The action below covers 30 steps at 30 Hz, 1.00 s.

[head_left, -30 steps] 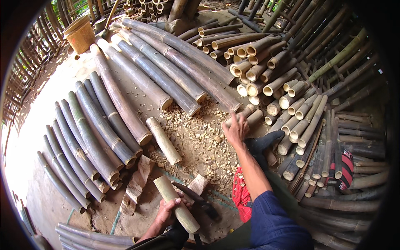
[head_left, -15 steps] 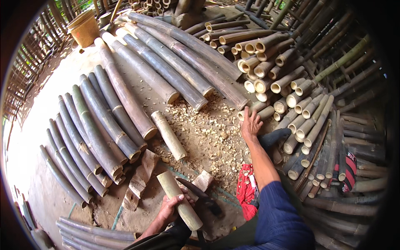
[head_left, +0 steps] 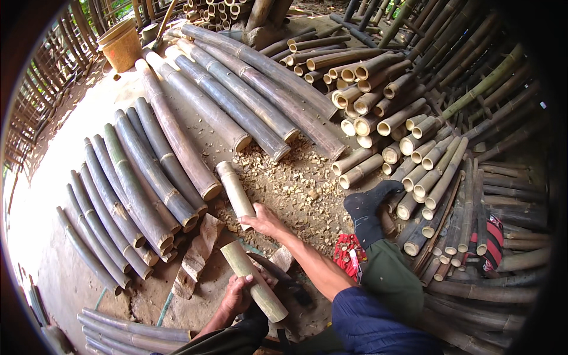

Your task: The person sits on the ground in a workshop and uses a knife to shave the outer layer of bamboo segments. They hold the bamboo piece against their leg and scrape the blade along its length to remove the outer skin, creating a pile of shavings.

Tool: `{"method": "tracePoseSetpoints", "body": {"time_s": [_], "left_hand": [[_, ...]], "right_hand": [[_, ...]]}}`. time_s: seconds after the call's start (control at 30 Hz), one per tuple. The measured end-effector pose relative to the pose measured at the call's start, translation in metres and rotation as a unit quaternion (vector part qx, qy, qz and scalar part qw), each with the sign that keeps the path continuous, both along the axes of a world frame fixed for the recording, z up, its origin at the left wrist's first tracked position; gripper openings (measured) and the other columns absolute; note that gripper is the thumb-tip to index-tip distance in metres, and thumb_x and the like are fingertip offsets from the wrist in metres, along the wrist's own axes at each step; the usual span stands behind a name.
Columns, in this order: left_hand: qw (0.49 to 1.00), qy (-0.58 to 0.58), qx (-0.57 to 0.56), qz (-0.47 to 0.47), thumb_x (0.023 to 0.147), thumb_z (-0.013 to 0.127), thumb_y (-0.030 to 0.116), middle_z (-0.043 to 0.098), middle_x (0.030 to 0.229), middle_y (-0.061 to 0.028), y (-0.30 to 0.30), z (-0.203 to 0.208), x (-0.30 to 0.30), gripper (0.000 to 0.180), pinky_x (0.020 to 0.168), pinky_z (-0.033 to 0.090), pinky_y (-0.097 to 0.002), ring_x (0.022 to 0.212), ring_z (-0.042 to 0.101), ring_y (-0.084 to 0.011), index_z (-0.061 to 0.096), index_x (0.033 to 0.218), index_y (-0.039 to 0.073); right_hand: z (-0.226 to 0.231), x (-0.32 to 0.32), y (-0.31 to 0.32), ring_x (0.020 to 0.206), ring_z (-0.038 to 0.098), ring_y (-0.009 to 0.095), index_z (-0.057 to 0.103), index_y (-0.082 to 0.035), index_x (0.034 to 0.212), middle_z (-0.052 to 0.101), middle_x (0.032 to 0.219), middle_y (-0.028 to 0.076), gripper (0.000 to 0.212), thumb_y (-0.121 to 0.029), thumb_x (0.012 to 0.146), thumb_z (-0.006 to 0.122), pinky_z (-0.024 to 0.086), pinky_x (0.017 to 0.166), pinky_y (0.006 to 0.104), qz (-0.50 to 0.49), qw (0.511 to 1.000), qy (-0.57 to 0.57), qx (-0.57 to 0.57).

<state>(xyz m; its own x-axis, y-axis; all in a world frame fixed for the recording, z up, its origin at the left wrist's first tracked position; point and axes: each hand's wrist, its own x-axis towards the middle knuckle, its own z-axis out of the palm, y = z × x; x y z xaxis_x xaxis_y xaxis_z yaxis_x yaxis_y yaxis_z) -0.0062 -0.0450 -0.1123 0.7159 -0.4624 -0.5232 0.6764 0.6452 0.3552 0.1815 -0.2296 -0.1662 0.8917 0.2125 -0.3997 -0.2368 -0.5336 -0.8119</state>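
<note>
My left hand [head_left: 238, 294] is closed round a short, pale green bamboo piece [head_left: 260, 289], held at a slant near my lap. A second short bamboo piece [head_left: 235, 188], pale and scraped-looking, lies on the ground ahead of it. At that piece's near end my right hand [head_left: 266, 223] has its fingers closed on the bamboo; part of the grip is hidden. Beside the left hand's piece sits a dark curved object [head_left: 290, 283], partly covered, whose kind I cannot make out. A notched wooden block [head_left: 200, 254] lies to the left.
Long dark bamboo poles [head_left: 165, 160] fan out ahead and left. Cut bamboo pieces [head_left: 378, 112] are piled at the right, by my dark-socked foot [head_left: 370, 210]. Wood chips [head_left: 302, 189] cover the middle ground. A red cloth [head_left: 346, 255] lies by my leg; a bucket [head_left: 120, 46] stands far left.
My right hand has left the pile of cut pieces, moved left and taken hold of the lying bamboo piece, whose near end has shifted left. The left hand keeps its hold.
</note>
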Motion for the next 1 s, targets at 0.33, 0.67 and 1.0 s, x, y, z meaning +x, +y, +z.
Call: {"method": "tracePoseSetpoints", "body": {"time_s": [0.33,0.67,1.0], "left_hand": [[1.0,-0.029,-0.001,-0.01,0.094,0.077,0.036,0.067,0.117,-0.0181,0.017,-0.003,-0.002,0.057,0.106,0.056,-0.0571,0.115,0.068,-0.0363,0.057,0.131,-0.003],[0.996,0.06,-0.029,0.065,0.095,0.079,0.038,0.067,0.124,-0.0185,0.011,0.0,0.008,0.059,0.111,0.049,-0.0608,0.12,0.065,-0.0394,0.056,0.138,0.004],[0.952,-0.038,0.144,0.269,0.087,0.092,0.012,0.065,0.129,-0.0097,0.059,0.031,0.06,0.06,0.108,0.052,-0.0482,0.123,0.062,-0.0265,0.057,0.135,0.0]], "right_hand": [[0.037,-0.062,-0.094,0.052,0.059,0.01,0.056,0.0,0.124,0.07,0.086,0.011,0.044,-0.037,0.105,0.068,0.049,0.038,0.0248,-0.416,0.874,-0.056,0.243],[0.057,0.003,-0.291,0.055,0.059,0.012,0.07,-0.001,0.11,0.065,0.078,0.005,0.042,-0.042,0.106,0.067,0.047,0.043,0.0297,-0.462,0.851,-0.225,-0.114],[0.078,-0.273,-0.024,0.106,0.068,0.043,0.054,-0.004,0.123,0.066,0.11,0.022,0.067,-0.04,0.081,0.093,0.055,0.089,0.0541,-0.099,0.936,-0.085,-0.326]]}}
